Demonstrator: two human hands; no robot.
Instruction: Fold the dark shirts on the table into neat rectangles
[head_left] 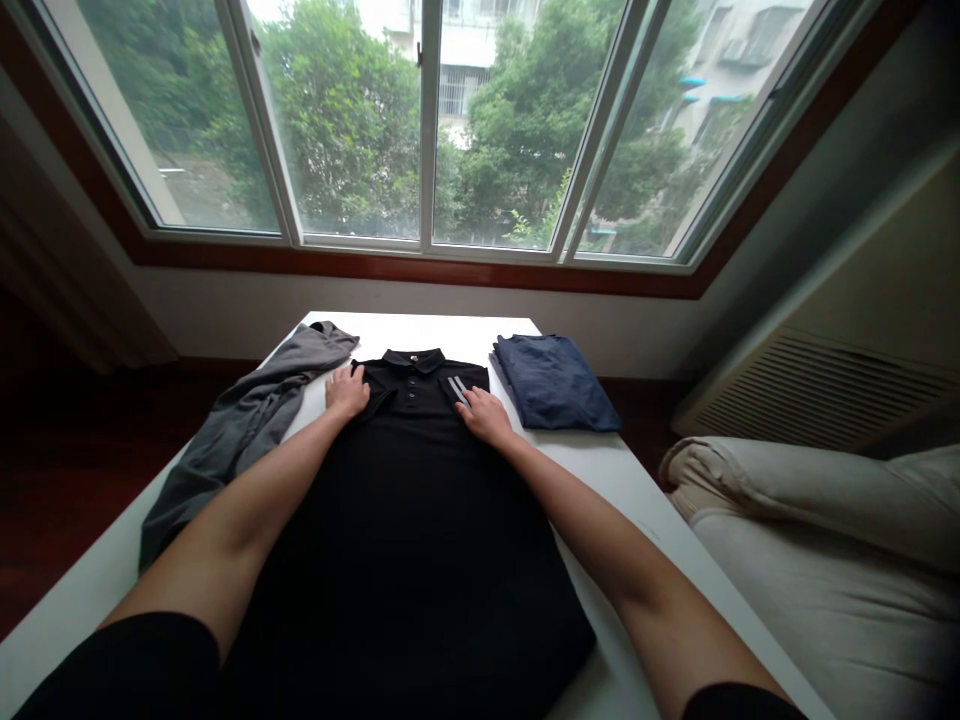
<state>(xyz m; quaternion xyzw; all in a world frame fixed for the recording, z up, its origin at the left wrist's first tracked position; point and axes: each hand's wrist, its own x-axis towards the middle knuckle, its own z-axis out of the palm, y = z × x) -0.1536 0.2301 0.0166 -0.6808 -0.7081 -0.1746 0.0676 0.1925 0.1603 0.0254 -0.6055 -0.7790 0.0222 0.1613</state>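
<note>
A black polo shirt (420, 500) lies spread on the white table (615, 480), its collar toward the window and its sleeves turned inward over the chest. My left hand (348, 391) rests on the shirt's left shoulder and sleeve edge, fingers stretched out. Across from it, my right hand (485, 415) lies on the other sleeve, which carries two pale stripes; its fingers are extended and lie flat on the cloth. Neither hand grips the fabric visibly. The shirt's lower part spreads toward me, with its near edge at the bottom of the view.
To the left, a crumpled grey garment (247, 420) lies along the table edge. A folded navy garment stack (555, 385) sits at the far right. Beyond the table is a window (427, 140); a beige sofa (832, 570) stands at the right.
</note>
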